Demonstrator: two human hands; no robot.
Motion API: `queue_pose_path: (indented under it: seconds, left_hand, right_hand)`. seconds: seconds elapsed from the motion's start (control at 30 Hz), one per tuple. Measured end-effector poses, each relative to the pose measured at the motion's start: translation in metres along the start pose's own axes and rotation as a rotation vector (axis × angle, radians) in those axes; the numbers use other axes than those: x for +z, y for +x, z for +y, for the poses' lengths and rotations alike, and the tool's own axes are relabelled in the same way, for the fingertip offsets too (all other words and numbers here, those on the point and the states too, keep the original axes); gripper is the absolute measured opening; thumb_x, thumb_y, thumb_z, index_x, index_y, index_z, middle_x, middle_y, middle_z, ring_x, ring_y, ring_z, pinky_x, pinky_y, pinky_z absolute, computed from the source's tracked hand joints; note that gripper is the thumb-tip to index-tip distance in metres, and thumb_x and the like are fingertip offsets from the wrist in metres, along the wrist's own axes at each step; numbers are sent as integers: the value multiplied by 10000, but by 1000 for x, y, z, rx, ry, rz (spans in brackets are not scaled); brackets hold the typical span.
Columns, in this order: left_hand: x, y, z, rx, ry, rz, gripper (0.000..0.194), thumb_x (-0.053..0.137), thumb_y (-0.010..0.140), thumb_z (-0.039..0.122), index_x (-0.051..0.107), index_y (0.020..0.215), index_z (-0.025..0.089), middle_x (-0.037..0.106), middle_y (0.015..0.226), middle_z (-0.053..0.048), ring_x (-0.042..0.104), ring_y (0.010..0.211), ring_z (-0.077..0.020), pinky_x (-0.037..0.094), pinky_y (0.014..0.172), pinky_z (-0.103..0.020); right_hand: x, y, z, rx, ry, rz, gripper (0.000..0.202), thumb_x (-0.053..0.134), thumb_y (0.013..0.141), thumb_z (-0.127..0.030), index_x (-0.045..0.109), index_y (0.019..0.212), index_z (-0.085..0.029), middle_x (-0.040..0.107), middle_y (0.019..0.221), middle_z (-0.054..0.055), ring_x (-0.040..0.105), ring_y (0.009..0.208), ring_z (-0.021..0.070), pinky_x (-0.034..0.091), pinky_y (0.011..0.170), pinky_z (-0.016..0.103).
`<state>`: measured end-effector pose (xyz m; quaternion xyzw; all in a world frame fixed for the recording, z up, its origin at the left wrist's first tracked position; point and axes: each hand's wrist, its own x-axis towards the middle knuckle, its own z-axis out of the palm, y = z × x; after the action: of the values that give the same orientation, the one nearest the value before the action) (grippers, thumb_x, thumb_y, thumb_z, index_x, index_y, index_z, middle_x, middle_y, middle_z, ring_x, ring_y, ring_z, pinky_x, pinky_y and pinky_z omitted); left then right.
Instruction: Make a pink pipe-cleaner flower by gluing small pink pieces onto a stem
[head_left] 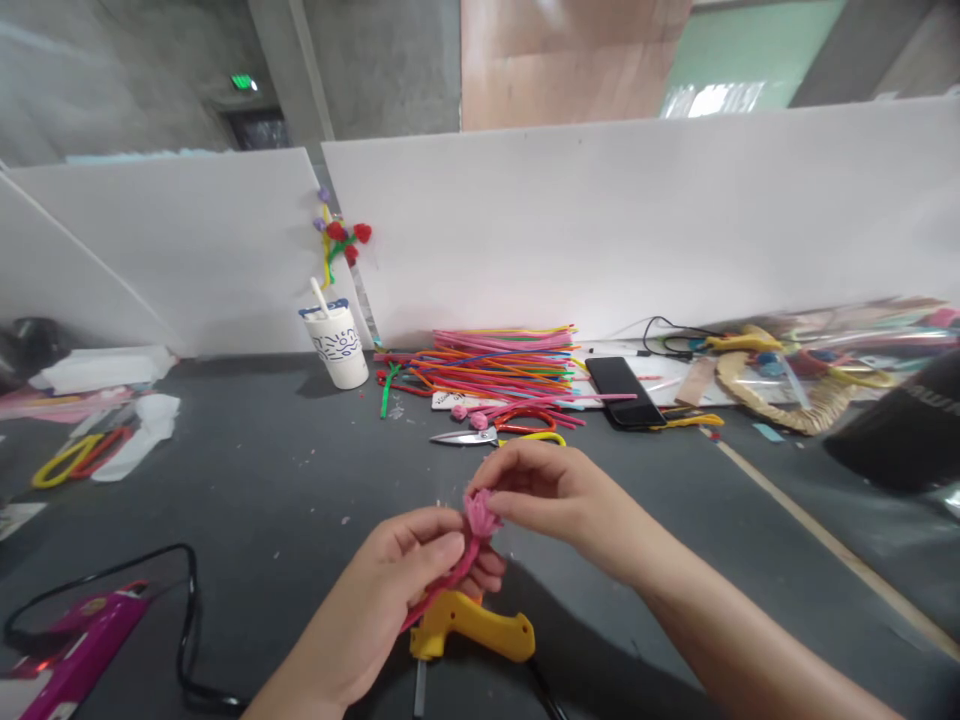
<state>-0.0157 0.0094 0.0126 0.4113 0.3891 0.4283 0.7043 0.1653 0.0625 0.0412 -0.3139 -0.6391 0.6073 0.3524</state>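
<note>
A pink pipe-cleaner flower [481,514] with a stem running down to the left is held up over the dark tabletop. My left hand [409,575] is closed around the stem just below the bloom. From the right, my right hand [559,495] pinches the edge of the petals between thumb and fingers. Under the hands lies a yellow glue gun [487,627] with a glue stick poking out of its back; its front is partly hidden by my left hand. Scissors [487,436] with red and yellow handles rest just beyond.
A pile of coloured pipe cleaners [502,365] lies along the white partition, beside a black phone [624,392]. A white patterned cup [337,345] stands left of it. A magenta glue gun [90,650] and its black cord occupy the near left. A dark cylinder [907,430] is at right.
</note>
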Motion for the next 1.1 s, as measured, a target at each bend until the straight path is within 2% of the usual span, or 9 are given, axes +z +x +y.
queue_pose_path:
  seconds: [0.2, 0.33, 0.47, 0.6, 0.7, 0.8, 0.87, 1.0, 1.1]
  left_hand:
    - [-4, 0, -3, -102, -179, -78, 150, 617, 884, 175, 754, 910, 121, 776, 823, -93, 717, 722, -137, 545, 710, -213]
    - [-4, 2, -1, -97, -230, -58, 133, 625, 881, 162, 744, 922, 118, 760, 788, -74, 701, 665, -107, 529, 609, -158]
    - [-3, 3, 2, -92, -256, -3, 160, 619, 892, 184, 727, 1001, 141, 746, 788, -50, 705, 641, -102, 498, 489, -121]
    - [-3, 5, 3, -95, -227, 84, 139, 637, 881, 215, 721, 958, 136, 737, 776, -52, 690, 586, -106, 498, 461, -135]
    - [-5, 7, 4, -46, -262, 159, 84, 683, 841, 203, 719, 879, 138, 738, 775, -62, 648, 559, -82, 502, 498, -133]
    - [-7, 6, 7, -14, -332, 205, 111, 777, 757, 209, 723, 831, 147, 725, 744, -46, 615, 544, -63, 506, 534, -131]
    - [-8, 6, 8, -17, -376, 219, 178, 838, 685, 213, 729, 809, 147, 725, 757, -44, 608, 545, -53, 503, 545, -122]
    - [-8, 5, 8, 36, -331, 205, 257, 883, 601, 199, 749, 817, 162, 722, 756, -27, 637, 591, -75, 521, 592, -135]
    - [-9, 3, 4, 228, -115, 241, 257, 857, 633, 183, 762, 870, 216, 721, 790, -6, 670, 719, -113, 534, 682, -157]
  right_hand:
    - [-3, -1, 3, -36, 69, -84, 88, 651, 839, -214, 689, 902, -166, 678, 859, 15, 636, 805, 132, 502, 752, 261]
    - [1, -1, 2, -50, 18, -83, 88, 617, 852, -184, 691, 898, -172, 675, 856, 16, 630, 817, 139, 503, 769, 271]
    - [6, 0, 6, -72, -147, -30, 98, 597, 842, -181, 691, 866, -186, 674, 865, 17, 629, 809, 146, 499, 759, 272]
    - [4, 5, 9, -144, -252, 81, 118, 579, 838, -229, 679, 889, -194, 670, 1013, 45, 621, 968, 179, 471, 858, 299]
    - [-1, 7, 8, -40, -420, 151, 144, 534, 859, -260, 651, 906, -190, 671, 882, 32, 617, 839, 172, 465, 736, 273]
    - [2, 0, 11, 123, -712, -14, 137, 527, 845, -220, 654, 816, -180, 651, 747, 13, 575, 676, 152, 405, 611, 248]
    - [11, -8, 18, 178, -801, -131, 87, 595, 794, -211, 668, 770, -169, 652, 720, 17, 564, 635, 155, 383, 584, 253]
    - [33, -24, 37, 158, -924, -181, 225, 680, 743, -262, 667, 942, -158, 650, 990, 85, 610, 853, 235, 452, 720, 316]
    - [47, -27, 49, 184, -1035, -217, 320, 686, 717, -236, 654, 1024, -149, 617, 1094, 115, 591, 968, 277, 477, 811, 364]
